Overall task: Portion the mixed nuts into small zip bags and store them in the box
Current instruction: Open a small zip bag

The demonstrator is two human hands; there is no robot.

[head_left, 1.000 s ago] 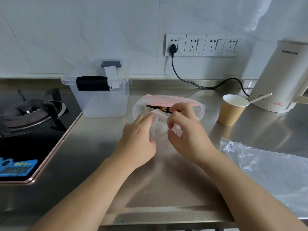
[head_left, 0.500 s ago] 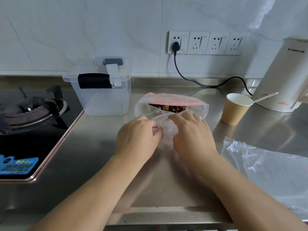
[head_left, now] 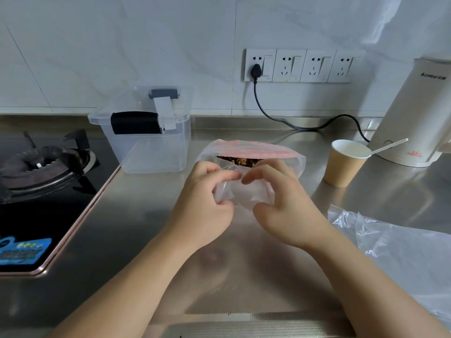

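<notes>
You are at the opening step, by the look of it: your left hand (head_left: 207, 203) and right hand (head_left: 280, 206) both pinch the mouth of a small zip bag (head_left: 244, 193) at the centre of the steel counter (head_left: 136, 228), fingertips nearly meeting at its top edge, as if to part the seal. The bag is thin, clear, limp film and appears empty. Just behind it at 12 o'clock sits the big bag of nuts (head_left: 251, 152), its mouth open, pink strip along its top, brown nuts showing. Next you would likely need the little bag's mouth held wide before scooping. The clear hard box (head_left: 148, 140), lid on, stands at 10 o'clock; a paper cup (head_left: 346, 162) with a spoon at 2 o'clock; crinkled plastic sheet (head_left: 400, 252) at 4 o'clock.
</notes>
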